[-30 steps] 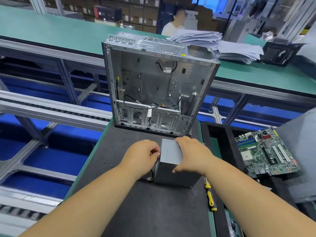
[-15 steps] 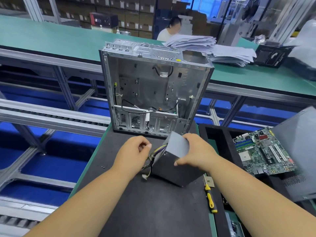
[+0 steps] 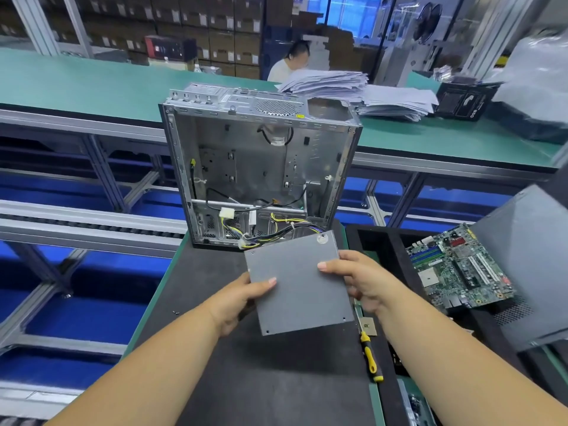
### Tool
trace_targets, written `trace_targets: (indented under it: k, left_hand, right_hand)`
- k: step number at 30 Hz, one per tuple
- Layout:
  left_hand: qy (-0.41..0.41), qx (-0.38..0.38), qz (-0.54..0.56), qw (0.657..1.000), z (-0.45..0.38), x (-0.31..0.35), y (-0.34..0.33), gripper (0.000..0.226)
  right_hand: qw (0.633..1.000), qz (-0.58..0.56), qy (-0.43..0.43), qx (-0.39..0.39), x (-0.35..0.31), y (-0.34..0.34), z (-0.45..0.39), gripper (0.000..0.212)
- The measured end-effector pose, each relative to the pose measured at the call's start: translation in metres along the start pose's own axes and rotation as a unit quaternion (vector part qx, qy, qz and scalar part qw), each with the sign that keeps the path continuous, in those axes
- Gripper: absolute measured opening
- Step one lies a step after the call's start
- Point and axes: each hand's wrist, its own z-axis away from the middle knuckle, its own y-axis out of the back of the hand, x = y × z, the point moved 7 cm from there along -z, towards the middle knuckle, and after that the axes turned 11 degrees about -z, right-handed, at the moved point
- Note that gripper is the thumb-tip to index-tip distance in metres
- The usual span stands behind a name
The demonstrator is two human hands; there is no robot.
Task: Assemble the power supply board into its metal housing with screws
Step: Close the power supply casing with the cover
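A grey metal power supply unit (image 3: pixel 296 281) is held up off the black mat, its flat side facing me. My left hand (image 3: pixel 242 298) grips its left edge, thumb on the face. My right hand (image 3: pixel 353 279) grips the right edge, thumb on the face too. Its bundle of yellow and black cables (image 3: pixel 276 233) trails forward into the bottom of the open silver computer case (image 3: pixel 261 167), which stands upright on the mat just beyond the unit. Fingers behind the unit are hidden.
A yellow-handled screwdriver (image 3: pixel 370 356) lies on the mat's right edge beside a small tan piece (image 3: pixel 367 325). A green motherboard (image 3: pixel 458 269) sits in a black tray at right, near a grey side panel (image 3: pixel 522 272). Tiny screws (image 3: pixel 175 312) lie left. Paper stacks (image 3: pixel 353 90) sit behind.
The power supply has been lifted off the mat and turned so its broad flat side faces me. Both hands shifted to its side edges, and the cables now hang into the case.
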Motion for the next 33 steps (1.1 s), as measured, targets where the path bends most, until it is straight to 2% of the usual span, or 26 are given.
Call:
trace_targets:
  k: [2,4,6,8,10,11,13,14,16,18,19,21,22,23,26,29,31,33]
  left_hand:
    - [-0.024,-0.004,0.051,0.998,0.0,0.004,-0.001,0.072]
    - [-0.039,0.014,0.055,0.998,0.002,0.01,0.001,0.08]
    - [-0.045,0.026,0.042,0.998,0.004,0.017,0.001,0.084]
    - [-0.057,0.041,-0.011,0.997,0.006,0.028,0.002,0.084]
    - [-0.082,0.073,-0.15,0.982,0.007,0.043,0.003,0.079]
    - [-0.094,0.086,-0.256,0.958,0.008,0.051,0.001,0.077]
    - [-0.11,0.09,-0.444,0.885,0.008,0.061,-0.01,0.08]
    - [-0.113,0.089,-0.499,0.854,0.007,0.063,-0.016,0.085]
    - [-0.118,0.092,-0.557,0.817,0.004,0.065,-0.025,0.094]
    - [-0.131,0.101,-0.612,0.773,0.0,0.065,-0.033,0.102]
    - [-0.139,0.105,-0.641,0.748,-0.003,0.064,-0.037,0.105]
    - [-0.156,0.103,-0.69,0.7,-0.008,0.062,-0.046,0.111]
    - [-0.163,0.099,-0.706,0.682,-0.011,0.06,-0.05,0.113]
    - [-0.167,0.093,-0.717,0.67,-0.013,0.058,-0.053,0.114]
    - [-0.185,0.075,-0.731,0.653,-0.019,0.055,-0.063,0.116]
    - [-0.201,0.06,-0.731,0.65,-0.02,0.056,-0.069,0.118]
    - [-0.192,0.056,-0.718,0.667,-0.018,0.055,-0.063,0.122]
    - [-0.17,0.067,-0.689,0.701,-0.013,0.054,-0.048,0.127]
  right_hand:
    - [1.0,-0.03,-0.001,-0.005,0.007,0.002,0.004,0.046]
    - [0.999,-0.041,-0.002,-0.001,0.014,0.008,0.007,0.048]
    - [0.999,-0.049,-0.007,0.008,0.019,0.012,0.011,0.04]
    - [0.999,0.004,0.002,0.042,0.019,0.022,0.013,0.041]
    - [0.993,0.095,0.028,0.065,0.012,0.028,0.016,0.043]
    - [0.987,0.137,0.042,0.066,0.008,0.026,0.018,0.037]
    - [0.976,0.203,0.037,0.075,0.012,0.025,0.017,0.006]
    - [0.974,0.209,0.026,0.084,0.018,0.024,0.015,0.011]
    - [0.979,0.171,-0.017,0.111,0.035,0.026,0.013,0.023]
    - [0.984,0.12,-0.021,0.128,0.042,0.024,0.016,0.027]
    - [0.987,0.093,-0.019,0.13,0.042,0.023,0.017,0.027]
    - [0.992,0.056,-0.012,0.114,0.043,0.02,0.017,0.049]
    - [0.993,0.041,-0.013,0.107,0.043,0.019,0.016,0.059]
    - [0.995,0.029,-0.01,0.096,0.042,0.017,0.015,0.059]
    - [0.997,0.01,-0.009,0.073,0.045,0.015,0.008,0.042]
    - [0.994,0.017,-0.015,0.108,0.049,0.019,0.001,0.044]
    - [0.993,0.014,-0.025,0.116,0.051,0.021,-0.003,0.043]
    - [0.993,-0.011,-0.04,0.112,0.051,0.023,-0.005,0.04]
